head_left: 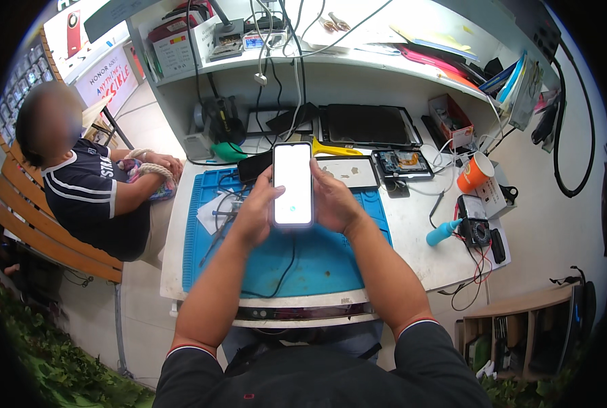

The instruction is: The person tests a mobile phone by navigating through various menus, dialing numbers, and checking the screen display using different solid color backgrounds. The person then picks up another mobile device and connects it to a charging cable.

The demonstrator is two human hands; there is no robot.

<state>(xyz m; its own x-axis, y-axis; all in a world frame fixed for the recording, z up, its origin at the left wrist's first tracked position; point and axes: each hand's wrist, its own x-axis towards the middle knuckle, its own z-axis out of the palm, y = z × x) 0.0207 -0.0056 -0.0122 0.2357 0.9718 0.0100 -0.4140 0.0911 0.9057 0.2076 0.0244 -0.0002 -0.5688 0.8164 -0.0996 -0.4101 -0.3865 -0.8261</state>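
**Two hands holding a lit smartphone above the blue work mat**

The person is holding a smartphone (293,183) upright in front of them, its screen glowing white and facing the camera. The left hand (257,212) is wrapping around the phone's left edge, its grip closed on the body, with the thumb lying over the lower part of the screen. The right hand (336,200) is clasping the right edge in the same way, its grip closed on the phone, fingers curling behind it. The phone is hanging in the air over the blue work mat (317,258), which is lying on the white table (419,258).

A dark cable (286,268) is trailing from below the phone across the mat toward the near edge of the table. Small tools and a sheet of white paper (215,211) are lying on the left part of the mat.

Behind the phone, a dismantled device (402,163) with its inner parts exposed is resting near a dark tablet (368,124). To the right, an orange paper cup (475,171) is standing beside a blue squeeze bottle (443,232) and a multimeter (475,228) with red and black leads.

At the left end of the table, another person (89,190) in a dark striped shirt is sitting on a wooden bench (25,224), with hands resting on the table's corner.
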